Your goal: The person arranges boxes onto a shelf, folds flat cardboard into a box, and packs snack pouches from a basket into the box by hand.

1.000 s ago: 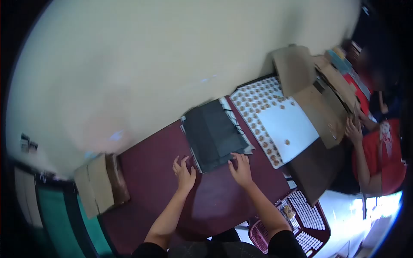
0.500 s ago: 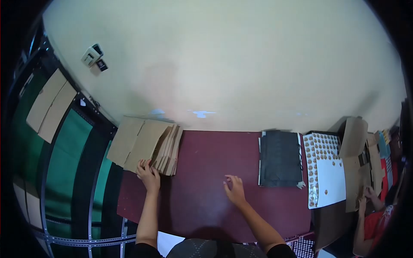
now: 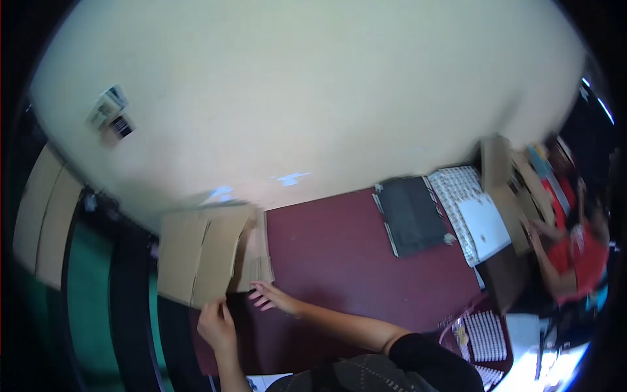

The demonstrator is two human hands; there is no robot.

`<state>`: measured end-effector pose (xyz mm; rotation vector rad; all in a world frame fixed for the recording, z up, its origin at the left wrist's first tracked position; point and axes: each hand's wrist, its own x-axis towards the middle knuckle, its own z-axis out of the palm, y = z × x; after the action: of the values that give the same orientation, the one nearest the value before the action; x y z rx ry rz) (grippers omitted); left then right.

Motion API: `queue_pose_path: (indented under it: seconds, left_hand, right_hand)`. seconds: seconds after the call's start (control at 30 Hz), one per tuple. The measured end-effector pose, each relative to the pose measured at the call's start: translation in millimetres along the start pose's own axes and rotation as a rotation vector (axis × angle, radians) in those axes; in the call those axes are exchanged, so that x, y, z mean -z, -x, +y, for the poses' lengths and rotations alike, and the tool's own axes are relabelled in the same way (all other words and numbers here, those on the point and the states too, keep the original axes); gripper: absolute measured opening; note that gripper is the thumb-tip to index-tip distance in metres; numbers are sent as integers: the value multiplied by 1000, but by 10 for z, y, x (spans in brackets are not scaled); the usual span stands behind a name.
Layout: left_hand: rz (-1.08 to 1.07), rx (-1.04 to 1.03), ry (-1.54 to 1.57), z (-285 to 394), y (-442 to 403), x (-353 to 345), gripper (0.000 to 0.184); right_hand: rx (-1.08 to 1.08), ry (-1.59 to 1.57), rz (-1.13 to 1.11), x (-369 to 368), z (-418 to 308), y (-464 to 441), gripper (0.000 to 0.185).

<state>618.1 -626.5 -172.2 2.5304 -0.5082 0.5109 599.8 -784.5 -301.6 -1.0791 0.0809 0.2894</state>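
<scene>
1. A pale wall (image 3: 313,98) rises behind the maroon table (image 3: 366,281), with bluish-white patches low on it.
2. A light-coloured fitting (image 3: 104,110) is on the wall at upper left, a small dark block (image 3: 122,126) just below it.
3. Green panels (image 3: 91,294) stand between dark uprights on the left.
4. Toward the right, a white sheet (image 3: 483,225) lies near many small blurred pieces (image 3: 452,183).
5. A person in red (image 3: 581,264) is at the far right.
6. A reddish basket (image 3: 507,330) below holds rows of white pieces (image 3: 488,334).

Table (image 3: 372,287): smooth to my eye, faintly glossy. On its left end: cardboard stack (image 3: 181,258), matt. Toward its right: black stack (image 3: 413,215), matt.
</scene>
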Motion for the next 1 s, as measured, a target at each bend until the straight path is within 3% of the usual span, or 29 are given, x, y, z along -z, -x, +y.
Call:
queue_pose_path:
  seconds: [0.03, 0.1, 0.17, 0.27, 0.3, 0.37, 0.5, 0.63, 0.7, 0.73, 0.8, 0.83, 0.9, 1.0]
  left_hand:
    - [-31, -97, 36, 60, 86, 49, 9]
    - [-151, -326, 135, 209, 296, 83, 10]
    - [-275, -628, 319, 408, 405, 77, 10]
    - [-348, -803, 544, 456, 368, -55, 8]
    - [-353, -821, 557, 428, 346, -80, 8]
    - [-130, -736, 458, 254, 245, -133, 9]
    - [200, -363, 359, -135, -103, -93, 22]
    - [407, -237, 220, -352, -170, -76, 39]
    - [209, -35, 741, -565, -24, -336, 54]
    - [208, -42, 742, -587, 73, -470, 54]
    - [-53, 80, 1284, -543, 264, -706, 63]
    - [-59, 76, 1284, -437, 362, -752, 63]
    - [-350, 117, 1430, -231, 572, -821, 64]
    - [-299, 153, 1482, 41, 650, -914, 59]
  right_hand:
    - [32, -10, 69, -31, -72, 24, 57]
    - [-27, -407, 28, -152, -314, 199, 64]
    - [6, -527, 162, -68, -402, 339, 60]
    - [164, 56, 239, 312, -303, 507, 55]
    - [175, 57, 259, 342, -297, 628, 55]
    - [312, 194, 269, 394, -282, 894, 51]
    - [251, 343, 270, 402, -684, 1703, 43]
    - [252, 354, 370, 612, -837, 2475, 29]
    - [252, 305, 459, 734, -833, 2795, 28]
    - [346, 162, 430, 896, -705, 2914, 33]
    - [424, -5, 480, 988, -660, 3115, 45]
    - [462, -22, 508, 1001, -691, 3200, 48]
    - [483, -27, 542, 968, -804, 3344, 50]
    - [475, 57, 619, 1145, -795, 3585, 53]
